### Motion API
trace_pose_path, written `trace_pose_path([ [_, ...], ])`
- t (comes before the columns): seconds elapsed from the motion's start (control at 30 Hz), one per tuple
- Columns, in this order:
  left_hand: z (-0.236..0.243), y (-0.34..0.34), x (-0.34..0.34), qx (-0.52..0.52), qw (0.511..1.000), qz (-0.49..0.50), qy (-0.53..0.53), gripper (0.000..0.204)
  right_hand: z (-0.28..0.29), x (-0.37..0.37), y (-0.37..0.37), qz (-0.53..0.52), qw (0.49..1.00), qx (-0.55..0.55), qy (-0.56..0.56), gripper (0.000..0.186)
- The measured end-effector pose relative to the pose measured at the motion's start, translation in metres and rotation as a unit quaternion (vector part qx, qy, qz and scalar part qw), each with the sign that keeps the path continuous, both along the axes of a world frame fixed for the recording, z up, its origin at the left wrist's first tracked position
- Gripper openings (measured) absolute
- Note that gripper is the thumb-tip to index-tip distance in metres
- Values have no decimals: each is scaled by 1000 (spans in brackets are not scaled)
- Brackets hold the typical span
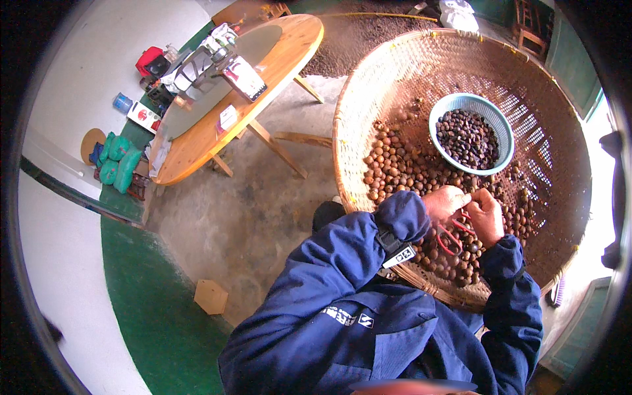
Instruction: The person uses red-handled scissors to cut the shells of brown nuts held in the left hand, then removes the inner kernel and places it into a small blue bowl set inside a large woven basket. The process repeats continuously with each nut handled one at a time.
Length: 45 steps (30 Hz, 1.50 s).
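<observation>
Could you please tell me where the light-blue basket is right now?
In the head view, the light-blue basket sits right of centre inside the large woven tray, beyond the right hand, with loose brown nuts beside it.

hands (445,203): 2 | scissors (461,245): 1 | basket (395,72): 1 | colander (505,135): 1 | nuts (393,164): dozens

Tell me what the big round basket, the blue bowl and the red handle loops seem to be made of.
Big round basket: probably bamboo or cane, matte; tan woven strips show.
Blue bowl: likely moulded plastic, smooth with a slight sheen; its colour is even and its wall looks finely perforated.
Red handle loops: perhaps plastic or coated metal; uniformly red, but too small to tell.
</observation>
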<state>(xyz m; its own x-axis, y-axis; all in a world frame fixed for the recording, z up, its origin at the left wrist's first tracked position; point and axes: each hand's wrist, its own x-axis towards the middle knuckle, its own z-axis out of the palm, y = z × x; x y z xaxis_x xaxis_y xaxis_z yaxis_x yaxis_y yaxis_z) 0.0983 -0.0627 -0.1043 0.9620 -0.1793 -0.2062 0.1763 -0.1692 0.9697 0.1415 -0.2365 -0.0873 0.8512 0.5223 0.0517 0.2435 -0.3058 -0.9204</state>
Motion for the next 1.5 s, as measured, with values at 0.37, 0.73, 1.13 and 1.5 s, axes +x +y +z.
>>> trace_pose_path([
  [0.37,15,1,-4,244,914,63,-317,22,13,-7,6,-38,996,-31,81,16],
  [0.73,56,10,-13,-432,892,61,115,47,36,1,-16,158,966,187,-82,10],
  [1.13,39,-2,-12,-225,964,103,101,26,42,-7,-2,57,952,148,263,26],
  [1.5,20,-6,-11,-184,980,56,59,38,19,-2,-4,77,946,189,250,5],
])
